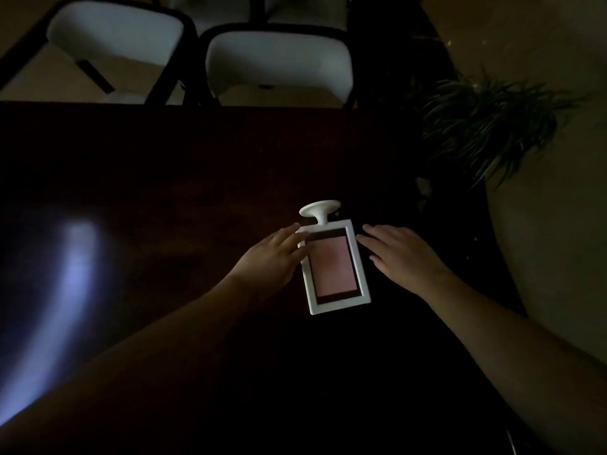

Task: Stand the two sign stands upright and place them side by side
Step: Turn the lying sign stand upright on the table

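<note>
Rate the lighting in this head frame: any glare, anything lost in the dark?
Head view: badly underexposed; the table is near black. A bluish glare streak washes its left side. Only the white sign stand lying flat reads clearly, with the left hand and right hand dim beside it. No second stand can be made out.

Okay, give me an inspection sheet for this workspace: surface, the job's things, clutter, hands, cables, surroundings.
Surface: dark wooden table, dimly lit, pale light glare at its left.
Job's things: one white-framed sign stand with a round base lies flat, base pointing away; a second stand is not seen.
Clutter: nothing seen.
Hands: left hand open, fingertips on the frame's left edge; right hand open beside its right edge, contact unclear.
Cables: nothing seen.
Surroundings: two white-seated chairs beyond the table; green potted plant at right.
</note>
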A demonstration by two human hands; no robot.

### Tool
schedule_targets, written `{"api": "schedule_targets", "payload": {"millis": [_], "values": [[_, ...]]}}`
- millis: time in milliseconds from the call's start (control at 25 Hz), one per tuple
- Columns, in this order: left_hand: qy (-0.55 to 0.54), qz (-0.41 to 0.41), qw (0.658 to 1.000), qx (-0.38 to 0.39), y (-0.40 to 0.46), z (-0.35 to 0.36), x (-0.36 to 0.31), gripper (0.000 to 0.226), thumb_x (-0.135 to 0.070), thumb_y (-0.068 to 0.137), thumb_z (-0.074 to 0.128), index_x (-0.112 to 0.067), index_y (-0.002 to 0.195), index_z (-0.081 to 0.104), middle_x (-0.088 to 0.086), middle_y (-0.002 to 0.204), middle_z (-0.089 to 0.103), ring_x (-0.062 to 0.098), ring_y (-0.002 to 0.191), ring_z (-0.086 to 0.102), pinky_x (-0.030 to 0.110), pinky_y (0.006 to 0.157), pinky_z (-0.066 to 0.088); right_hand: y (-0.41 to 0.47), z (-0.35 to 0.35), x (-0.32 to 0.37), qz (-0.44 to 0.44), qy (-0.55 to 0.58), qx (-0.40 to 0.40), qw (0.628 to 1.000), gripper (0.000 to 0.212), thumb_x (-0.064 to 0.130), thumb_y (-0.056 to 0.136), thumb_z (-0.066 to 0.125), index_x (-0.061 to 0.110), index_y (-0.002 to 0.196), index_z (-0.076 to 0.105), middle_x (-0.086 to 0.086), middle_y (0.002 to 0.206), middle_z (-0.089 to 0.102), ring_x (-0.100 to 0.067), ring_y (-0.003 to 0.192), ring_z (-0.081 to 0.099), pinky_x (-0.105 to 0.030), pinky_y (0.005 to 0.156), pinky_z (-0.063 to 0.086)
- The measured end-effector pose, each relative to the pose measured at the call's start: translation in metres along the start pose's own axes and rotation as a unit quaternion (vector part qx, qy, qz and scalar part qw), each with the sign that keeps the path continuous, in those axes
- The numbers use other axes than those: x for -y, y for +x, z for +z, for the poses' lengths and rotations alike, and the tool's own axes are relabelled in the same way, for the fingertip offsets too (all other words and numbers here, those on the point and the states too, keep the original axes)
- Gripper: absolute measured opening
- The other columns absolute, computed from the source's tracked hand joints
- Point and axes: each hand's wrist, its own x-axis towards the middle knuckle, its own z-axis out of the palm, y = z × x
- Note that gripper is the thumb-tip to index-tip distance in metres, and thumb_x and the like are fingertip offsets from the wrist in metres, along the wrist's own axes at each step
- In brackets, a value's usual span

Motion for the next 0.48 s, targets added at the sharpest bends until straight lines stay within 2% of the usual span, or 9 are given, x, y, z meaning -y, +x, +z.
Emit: {"api": "schedule_targets", "payload": {"millis": [80, 200, 360, 480], "values": [[-0.015, -0.011, 1.000, 0.008, 0.002, 0.004, -0.002, 0.053, -0.014, 0.088, 0.067, -0.009, 0.138, 0.052, 0.016, 0.145, 0.049, 0.036, 0.139, 0.037, 0.048, 0.107, 0.041, 0.003, 0.004, 0.000, 0.004, 0.001, 0.012, 1.000, 0.061, 0.017, 0.083, 0.073, 0.014, 0.140, 0.049, -0.011, 0.147, 0.049, -0.030, 0.130, 0.050, -0.047, 0.102, 0.042], [-0.026, -0.007, 0.999, -0.020, -0.002, 0.015, -0.007, 0.042, -0.013, 0.087, 0.068, -0.006, 0.128, 0.061, 0.016, 0.134, 0.057, 0.035, 0.131, 0.047, 0.048, 0.098, 0.050, 0.002, 0.016, 0.007, 0.013, 0.001, 0.026, 1.000, 0.062, 0.016, 0.085, 0.071, 0.015, 0.142, 0.046, -0.010, 0.152, 0.044, -0.030, 0.135, 0.045, -0.046, 0.106, 0.038], [-0.046, -0.012, 0.997, -0.059, -0.005, 0.019, -0.010, 0.041, -0.015, 0.082, 0.076, -0.006, 0.121, 0.066, 0.014, 0.126, 0.063, 0.034, 0.123, 0.054, 0.044, 0.094, 0.052, -0.001, 0.020, 0.013, 0.009, 0.026, 0.023, 0.999, 0.056, 0.015, 0.089, 0.067, 0.015, 0.142, 0.047, -0.007, 0.153, 0.043, -0.027, 0.138, 0.043, -0.046, 0.110, 0.036], [-0.058, -0.018, 0.996, -0.058, -0.006, 0.020, -0.010, 0.042, -0.015, 0.084, 0.075, -0.005, 0.124, 0.064, 0.015, 0.129, 0.061, 0.035, 0.126, 0.053, 0.045, 0.098, 0.050, -0.003, 0.021, 0.018, 0.009, 0.047, 0.023, 0.999, 0.057, 0.012, 0.089, 0.068, 0.014, 0.142, 0.049, -0.007, 0.153, 0.043, -0.025, 0.138, 0.043, -0.046, 0.110, 0.037]]}}
